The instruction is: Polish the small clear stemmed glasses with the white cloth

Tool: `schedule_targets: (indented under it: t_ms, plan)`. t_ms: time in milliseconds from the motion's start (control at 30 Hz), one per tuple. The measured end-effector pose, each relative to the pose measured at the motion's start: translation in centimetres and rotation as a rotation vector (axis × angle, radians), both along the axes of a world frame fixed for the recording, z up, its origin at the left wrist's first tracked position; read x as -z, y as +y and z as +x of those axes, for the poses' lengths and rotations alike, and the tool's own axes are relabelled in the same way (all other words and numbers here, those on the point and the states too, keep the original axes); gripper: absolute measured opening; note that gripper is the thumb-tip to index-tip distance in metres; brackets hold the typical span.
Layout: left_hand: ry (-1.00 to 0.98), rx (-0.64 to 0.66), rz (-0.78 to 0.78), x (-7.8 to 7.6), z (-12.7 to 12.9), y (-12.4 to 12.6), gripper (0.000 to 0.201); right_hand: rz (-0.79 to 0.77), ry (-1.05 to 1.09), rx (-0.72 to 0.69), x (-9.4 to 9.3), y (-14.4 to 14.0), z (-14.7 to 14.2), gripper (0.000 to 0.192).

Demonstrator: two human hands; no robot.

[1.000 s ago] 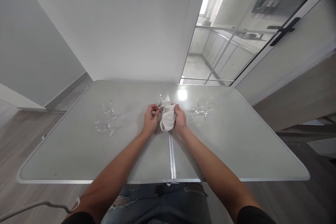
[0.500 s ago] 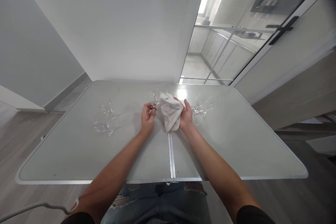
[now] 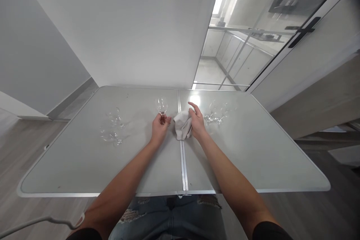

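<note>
Glass stemware: 1 wine glass (image 3: pixel 161 105) stands upright above the desk (image 3: pixel 84 165), its stem pinched by the left hand (image 3: pixel 159 129) to keep fingers off the bowl. Right hand (image 3: pixel 197 124), fingers loosely spread, rests on the white cloth (image 3: pixel 182 127) beside it.

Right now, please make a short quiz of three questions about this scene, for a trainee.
1. True or false: the left hand holds a wine glass upright by its stem.
2. What does the right hand rest on? A) white cloth B) a plate C) a bottle
3. Fill in: more clear glasses stand in two groups, a left group and a right group, on the grey ____.

Key: 1 true; 2 A; 3 table.
</note>
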State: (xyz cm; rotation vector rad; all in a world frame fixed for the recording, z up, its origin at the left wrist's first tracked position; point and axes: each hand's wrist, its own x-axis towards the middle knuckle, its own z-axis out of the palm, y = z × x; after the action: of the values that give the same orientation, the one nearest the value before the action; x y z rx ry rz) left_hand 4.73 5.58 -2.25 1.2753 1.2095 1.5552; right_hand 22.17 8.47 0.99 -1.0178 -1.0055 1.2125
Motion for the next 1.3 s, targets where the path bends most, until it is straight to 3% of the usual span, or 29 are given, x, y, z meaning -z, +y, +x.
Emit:
schedule_targets:
  t_ms: [167, 300, 500, 633, 767, 933, 1000, 1067, 1200, 1300]
  plan:
    - [-0.057, 0.053, -0.075, 0.1, 0.1, 0.3, 0.046, 0.003, 0.041, -0.208, -0.7, -0.3, 0.1, 0.062]
    - [-0.061, 0.069, -0.056, -0.2, 0.0, 0.2, 0.045, 0.010, 0.018, -0.315, -0.6, -0.2, 0.4, 0.060]
    - [-0.018, -0.017, -0.037, -0.1, -0.3, 0.3, 0.047, 0.141, -0.321, -0.389, -0.3, 0.0, 1.1, 0.059]
    - [0.054, -0.111, 0.014, -0.2, -0.7, 0.3, 0.039, 0.273, -0.609, -0.313, 0.4, 0.2, 1.1, 0.054]
    - [0.092, -0.158, 0.009, -0.3, -1.0, 0.4, 0.035, 0.297, -0.779, -0.214, 1.5, 0.6, 1.0, 0.021]
    - [0.160, -0.212, 0.026, -0.6, -1.1, 0.2, 0.032, 0.304, -0.875, 0.140, 1.6, 1.2, 1.4, 0.015]
    - [0.180, -0.203, 0.038, -0.9, -1.0, -0.1, 0.036, 0.229, -0.790, 0.239, 1.4, 1.2, 1.4, 0.012]
    - [0.234, -0.140, 0.055, -1.0, -0.9, -0.4, 0.042, 0.091, -0.560, 0.226, 1.2, 1.0, 1.0, 0.012]
    - [0.349, 0.189, 0.020, -0.5, -0.3, -0.6, 0.049, -0.184, 0.170, -0.112, 1.0, 0.1, -0.5, 0.022]
    - [0.230, 0.347, -0.064, 0.1, 0.2, -0.4, 0.053, -0.255, 0.557, -0.316, 0.6, -0.6, -1.3, 0.032]
